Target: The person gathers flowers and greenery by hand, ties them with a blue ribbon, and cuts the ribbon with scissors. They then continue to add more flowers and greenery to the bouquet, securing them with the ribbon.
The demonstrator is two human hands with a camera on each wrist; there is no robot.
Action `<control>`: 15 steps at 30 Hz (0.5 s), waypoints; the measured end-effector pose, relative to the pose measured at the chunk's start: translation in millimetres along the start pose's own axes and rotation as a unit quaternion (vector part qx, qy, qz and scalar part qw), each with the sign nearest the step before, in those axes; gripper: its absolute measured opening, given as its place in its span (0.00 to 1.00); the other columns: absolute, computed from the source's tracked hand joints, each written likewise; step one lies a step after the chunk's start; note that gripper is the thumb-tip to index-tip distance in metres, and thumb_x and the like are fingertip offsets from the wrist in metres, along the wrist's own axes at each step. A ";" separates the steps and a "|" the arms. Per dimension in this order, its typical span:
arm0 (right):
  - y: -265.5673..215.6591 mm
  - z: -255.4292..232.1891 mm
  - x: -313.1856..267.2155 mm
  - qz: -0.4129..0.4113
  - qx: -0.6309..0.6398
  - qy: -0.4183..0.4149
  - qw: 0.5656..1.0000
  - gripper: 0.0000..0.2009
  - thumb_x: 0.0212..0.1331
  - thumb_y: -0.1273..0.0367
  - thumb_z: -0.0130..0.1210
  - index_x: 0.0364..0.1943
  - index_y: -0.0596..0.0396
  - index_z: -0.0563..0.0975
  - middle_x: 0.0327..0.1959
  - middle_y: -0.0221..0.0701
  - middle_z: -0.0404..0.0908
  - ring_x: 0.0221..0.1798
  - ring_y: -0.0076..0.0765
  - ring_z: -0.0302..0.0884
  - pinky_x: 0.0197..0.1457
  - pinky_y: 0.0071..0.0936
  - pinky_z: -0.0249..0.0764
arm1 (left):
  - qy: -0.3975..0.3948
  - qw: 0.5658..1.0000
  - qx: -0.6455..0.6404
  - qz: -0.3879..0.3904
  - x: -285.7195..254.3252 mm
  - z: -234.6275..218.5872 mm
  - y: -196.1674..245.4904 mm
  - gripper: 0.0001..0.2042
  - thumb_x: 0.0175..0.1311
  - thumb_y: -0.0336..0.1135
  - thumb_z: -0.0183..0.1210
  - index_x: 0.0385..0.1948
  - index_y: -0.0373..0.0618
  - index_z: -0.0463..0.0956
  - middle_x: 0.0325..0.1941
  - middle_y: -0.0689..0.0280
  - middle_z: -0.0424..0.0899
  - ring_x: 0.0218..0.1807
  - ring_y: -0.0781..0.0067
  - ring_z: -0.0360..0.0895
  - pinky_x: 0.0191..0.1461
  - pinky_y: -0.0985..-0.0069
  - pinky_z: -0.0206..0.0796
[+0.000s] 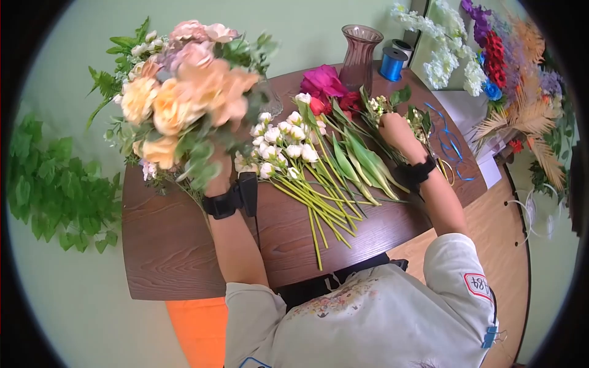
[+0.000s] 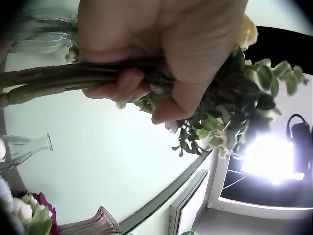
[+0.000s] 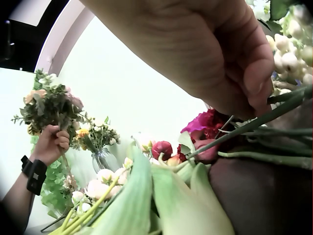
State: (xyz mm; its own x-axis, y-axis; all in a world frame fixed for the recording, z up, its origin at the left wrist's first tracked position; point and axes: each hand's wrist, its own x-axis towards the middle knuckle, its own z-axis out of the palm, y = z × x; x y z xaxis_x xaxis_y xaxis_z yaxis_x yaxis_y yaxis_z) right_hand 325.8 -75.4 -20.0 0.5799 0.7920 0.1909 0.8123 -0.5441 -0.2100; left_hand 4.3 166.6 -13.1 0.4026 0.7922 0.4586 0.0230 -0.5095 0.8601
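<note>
My left hand (image 1: pixel 219 164) grips a full bouquet (image 1: pixel 178 101) of peach, yellow and pink flowers with greenery, held up over the table's left side. In the left wrist view, its fingers and thumb wrap round the bundled stems (image 2: pixel 54 81). On the right, my right hand (image 1: pixel 400 132) pinches the thin green stem of a white berry sprig (image 3: pixel 288 61) among the loose stems. Broad green leaves (image 1: pixel 368 161) lie just below that hand. White blossoms (image 1: pixel 285 140) on long yellow-green stems are spread between both hands.
Magenta flowers (image 1: pixel 323 81) lie at the back, beside a pink glass vase (image 1: pixel 358 58) and a blue ribbon spool (image 1: pixel 392 64). A clear glass vase (image 1: pixel 270 101) stands behind the bouquet. Loose blue ribbon (image 1: pixel 453 144) curls at the right table edge. More artificial flowers (image 1: pixel 521 92) stand far right.
</note>
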 end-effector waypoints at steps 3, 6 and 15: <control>-8.8 -19.6 -1.6 -0.021 0.029 0.064 0.997 0.08 0.43 0.73 0.46 0.27 0.64 0.73 0.26 0.51 0.73 0.32 0.55 0.72 0.37 0.43 0.68 | -0.012 0.970 -0.244 0.010 -12.7 16.3 29.7 0.09 0.58 0.29 0.46 0.39 0.39 0.67 0.37 0.63 0.73 0.33 0.76 0.72 0.34 0.83 0.67; -39.7 -52.8 -8.1 -0.060 0.154 0.245 0.955 0.07 0.51 0.72 0.47 0.32 0.61 0.72 0.29 0.43 0.75 0.31 0.48 0.74 0.33 0.35 0.69 | -0.015 0.992 -0.070 0.100 -13.0 18.5 57.9 0.08 0.54 0.25 0.51 0.37 0.38 0.68 0.31 0.67 0.74 0.30 0.80 0.72 0.30 0.85 0.66; -151.5 -55.3 -49.6 -0.446 0.369 0.144 0.803 0.05 0.45 0.78 0.51 0.29 0.61 0.73 0.27 0.39 0.73 0.28 0.41 0.72 0.31 0.26 0.69 | -0.135 0.817 -0.559 -0.045 -4.9 38.0 -9.6 0.17 0.54 0.31 0.53 0.46 0.41 0.64 0.36 0.65 0.74 0.34 0.79 0.74 0.35 0.85 0.69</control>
State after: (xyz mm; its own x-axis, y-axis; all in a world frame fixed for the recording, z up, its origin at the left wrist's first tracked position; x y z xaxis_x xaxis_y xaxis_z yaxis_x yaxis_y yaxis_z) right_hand 177.5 -47.6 55.5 -0.1344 0.6209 0.7723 0.7167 0.5991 -0.3570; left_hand 36.9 154.8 -32.1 0.6357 0.6297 0.4466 -0.7260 0.2911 0.6230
